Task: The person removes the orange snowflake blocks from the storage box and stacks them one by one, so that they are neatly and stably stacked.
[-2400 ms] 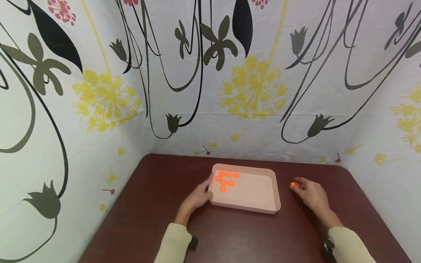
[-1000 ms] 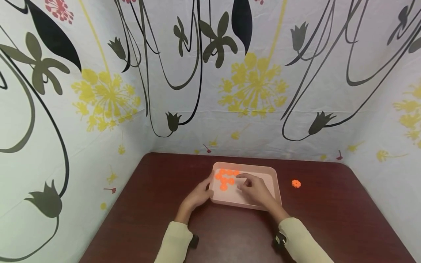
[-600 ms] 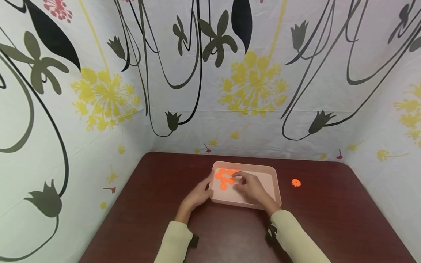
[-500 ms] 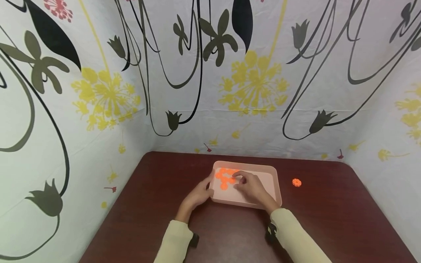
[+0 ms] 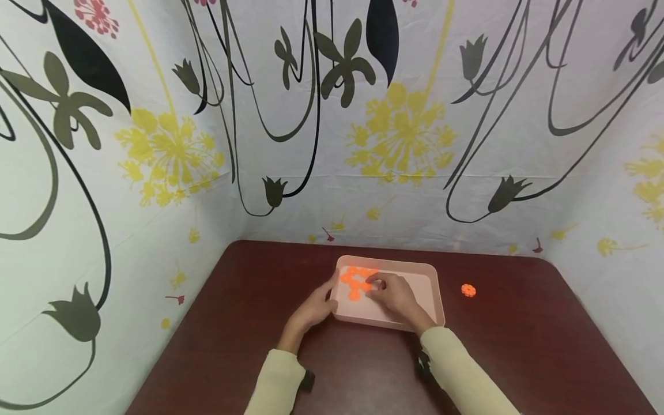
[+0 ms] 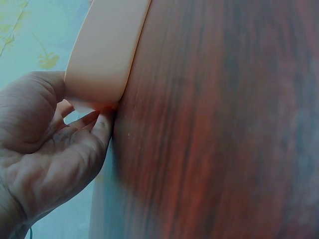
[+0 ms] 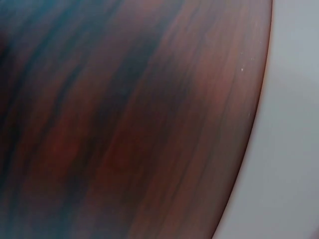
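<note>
A shallow pink tray [image 5: 402, 321] lies on the dark wood table, with several flat orange discs [image 5: 354, 286] grouped at its left side. My left hand [image 5: 311, 308] holds the tray's left end; the left wrist view shows its thumb and fingers against the tray's rounded corner [image 6: 99, 64]. Above the tray my right hand [image 5: 395, 295] bends its index finger and thumb around an orange disc at the right of the group. Its fingertips partly cover that disc. One more orange disc [image 5: 468, 290], with a notched edge, lies on the table right of the tray.
The dark red-brown table [image 5: 249, 300] has rounded back corners and meets patterned cloth [image 5: 290, 155] behind and at both sides. Only the table top and its curved edge [image 7: 244, 149] show in the right wrist view.
My right hand has moved left from the orange disc on the table to the group in the tray, then slightly further left. The left hand has stayed on the tray.
</note>
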The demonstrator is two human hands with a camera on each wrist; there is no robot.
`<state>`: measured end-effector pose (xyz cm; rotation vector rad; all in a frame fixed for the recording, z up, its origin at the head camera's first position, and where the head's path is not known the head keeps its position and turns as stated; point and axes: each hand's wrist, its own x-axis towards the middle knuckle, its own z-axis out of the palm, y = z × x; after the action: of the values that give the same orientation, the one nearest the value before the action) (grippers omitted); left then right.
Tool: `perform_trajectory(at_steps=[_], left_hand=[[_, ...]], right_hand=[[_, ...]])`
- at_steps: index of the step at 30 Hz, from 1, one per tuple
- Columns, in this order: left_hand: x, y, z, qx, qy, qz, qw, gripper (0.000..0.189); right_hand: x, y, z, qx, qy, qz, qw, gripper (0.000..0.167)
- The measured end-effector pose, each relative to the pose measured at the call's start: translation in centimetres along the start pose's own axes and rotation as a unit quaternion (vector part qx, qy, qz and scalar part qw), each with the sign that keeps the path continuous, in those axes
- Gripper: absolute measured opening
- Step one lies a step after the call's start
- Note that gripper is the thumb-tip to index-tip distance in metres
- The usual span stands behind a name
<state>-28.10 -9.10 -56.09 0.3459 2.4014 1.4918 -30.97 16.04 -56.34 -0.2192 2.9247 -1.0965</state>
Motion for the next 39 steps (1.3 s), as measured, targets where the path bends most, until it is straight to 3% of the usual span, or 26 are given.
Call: perform_trajectory(at_steps=[13,28,39], left_hand=[[-0.2,0.1,-0.3,-0.003,0.0,-0.004,1.0,0.089],[-0.1,0.4,-0.1,0.001,0.002,-0.006,1.0,0.088],[-0.2,0.3,-0.1,0.01,0.0,0.001,0.9999,0.089]], right_hand=[[0.5,-0.6,0.4,-0.018,0.012,0.025,0.9995,0.025],[0.1,-0.2,-0.1,0.021,-0.001,0.01,0.9997,0.02],[-0.8,-0.3,-0.4,0.06,0.027,-0.019,0.9977,0.032]])
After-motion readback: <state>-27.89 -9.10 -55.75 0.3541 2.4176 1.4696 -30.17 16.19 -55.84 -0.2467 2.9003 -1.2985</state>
